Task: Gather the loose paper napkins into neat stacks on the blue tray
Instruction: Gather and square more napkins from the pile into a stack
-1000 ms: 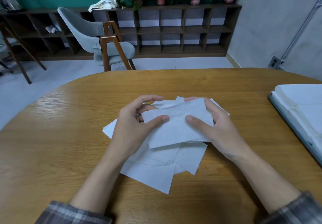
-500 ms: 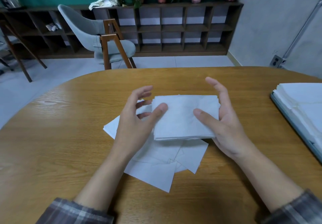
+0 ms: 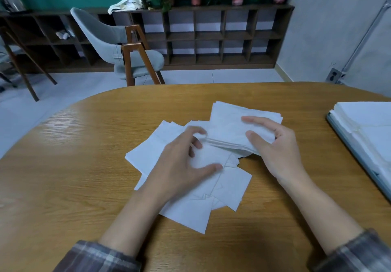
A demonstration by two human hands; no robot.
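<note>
the wooden surface (image 3: pixel 84 187) is carrying everything. at its right edge the blue tray (image 3: pixel 338 132) is already bearing finished stacks (image 3: pixel 368 127) of white napkins. well apart from it, in the middle, the loose napkins (image 3: pixel 190 214) are lying fanned and overlapping.

above their far right side the gathered bundle (image 3: pixel 230 127) is now being held by the right hand (image 3: pixel 279 144) alone, thumb on top and fingers curled under its right edge, with the layered near edge showing. half a second ago both hands were flanking this bundle and squaring it. now it is sitting further right and further from the person, tilted a little. that suggests the squaring is done and the bundle is starting its trip toward the tray, though it is still far from it.

the left hand (image 3: pixel 182 166) is no longer bracing the bundle. it is lying low over the loose napkins, thumb stretched across them. its fingers are motion-blurred near the bundle's near left corner, so i cannot tell whether they are pinching a sheet or only brushing it. many sheets are still waiting to be gathered.
</note>
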